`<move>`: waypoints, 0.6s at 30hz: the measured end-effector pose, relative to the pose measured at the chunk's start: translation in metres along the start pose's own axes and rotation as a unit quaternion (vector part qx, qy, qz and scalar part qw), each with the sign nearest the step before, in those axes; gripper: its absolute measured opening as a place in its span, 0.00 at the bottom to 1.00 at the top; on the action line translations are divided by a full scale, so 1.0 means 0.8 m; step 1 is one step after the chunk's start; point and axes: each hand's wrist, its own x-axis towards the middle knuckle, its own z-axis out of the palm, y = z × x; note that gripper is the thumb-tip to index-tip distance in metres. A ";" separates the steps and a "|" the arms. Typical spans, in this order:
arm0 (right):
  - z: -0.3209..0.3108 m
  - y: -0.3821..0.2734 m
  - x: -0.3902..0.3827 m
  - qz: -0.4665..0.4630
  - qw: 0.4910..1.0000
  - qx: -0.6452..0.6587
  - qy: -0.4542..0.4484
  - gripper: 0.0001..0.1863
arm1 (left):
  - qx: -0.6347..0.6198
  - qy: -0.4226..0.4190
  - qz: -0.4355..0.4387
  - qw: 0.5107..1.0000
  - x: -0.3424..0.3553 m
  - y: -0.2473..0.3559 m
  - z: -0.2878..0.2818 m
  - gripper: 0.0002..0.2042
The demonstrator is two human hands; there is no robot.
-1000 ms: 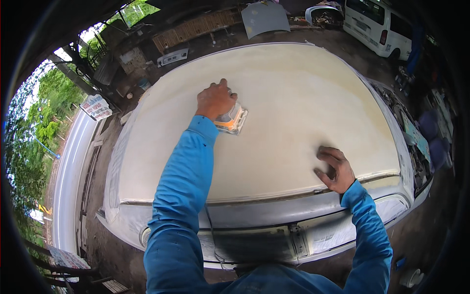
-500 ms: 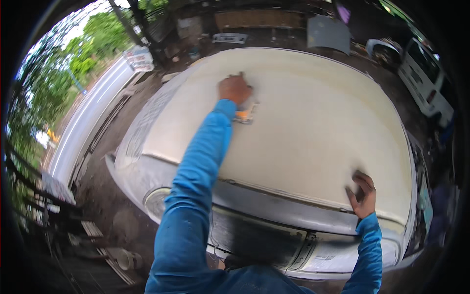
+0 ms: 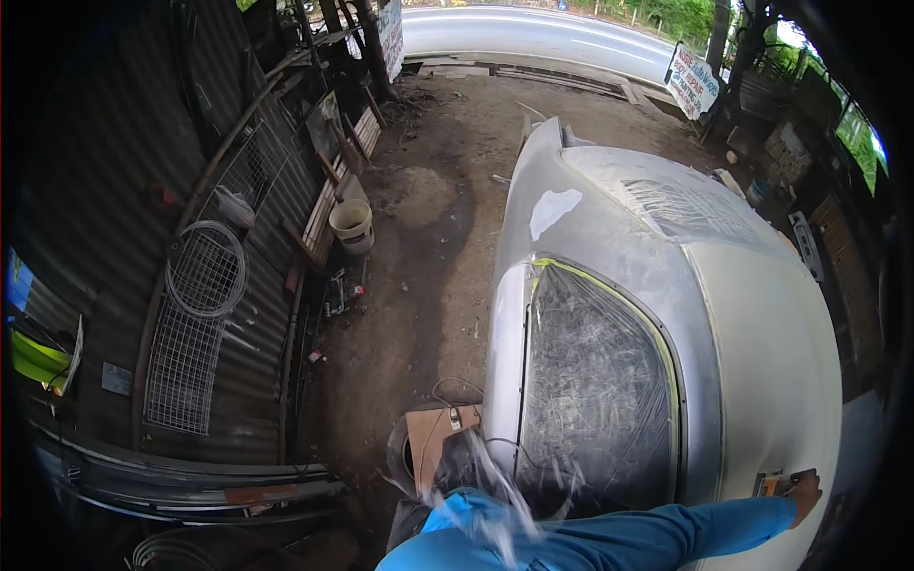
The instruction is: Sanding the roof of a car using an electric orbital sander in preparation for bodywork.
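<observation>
The left hand [image 3: 806, 490] covers part of the orange sander [image 3: 769, 483], so the fingers' exact grip is hidden. The right hand is out of the picture. Below the left hand, the lower edge cuts off the vehicle [image 3: 781, 352], and the blue sleeve [image 3: 705, 528] hides more of it. Left of that hand, dusty film [image 3: 600, 381] veils whatever lies behind the window opening; farther left, pale streaks [image 3: 495, 485] are too smeared to identify, and a board [image 3: 430, 440] partly conceals a tyre [image 3: 394, 452]
</observation>
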 end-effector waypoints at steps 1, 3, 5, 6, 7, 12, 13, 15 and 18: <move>-0.008 -0.018 -0.002 0.002 1.000 -0.004 -0.001 0.14 | 0.024 -0.005 0.000 1.000 0.001 -0.005 -0.002 0.17; -0.016 -0.060 -0.012 0.006 1.000 0.011 -0.006 0.14 | 0.072 0.029 -0.023 0.997 -0.010 -0.035 -0.003 0.16; -0.031 -0.109 -0.027 0.020 0.999 0.038 -0.006 0.13 | 0.078 0.058 -0.077 0.992 -0.015 -0.091 -0.020 0.17; -0.036 -0.136 -0.034 0.022 0.998 0.066 -0.012 0.13 | 0.020 0.091 -0.104 0.990 -0.018 -0.127 -0.031 0.18; -0.043 -0.166 -0.043 0.027 0.994 0.104 -0.023 0.13 | -0.033 0.086 -0.089 0.992 -0.022 -0.160 -0.042 0.20; -0.051 -0.333 -0.077 -0.155 0.842 0.507 -0.101 0.13 | -0.111 0.061 -0.079 0.989 -0.049 -0.224 -0.086 0.24; -0.050 -0.360 -0.071 -0.228 0.755 0.596 -0.150 0.11 | -0.107 0.050 -0.057 0.991 -0.053 -0.219 -0.091 0.24; -0.050 -0.391 -0.040 -0.324 0.554 0.703 -0.308 0.08 | -0.112 0.067 -0.008 0.991 -0.064 -0.198 -0.094 0.23; -0.055 -0.429 -0.021 -0.369 0.505 0.696 -0.353 0.14 | -0.112 0.033 0.059 0.991 -0.071 -0.155 -0.097 0.23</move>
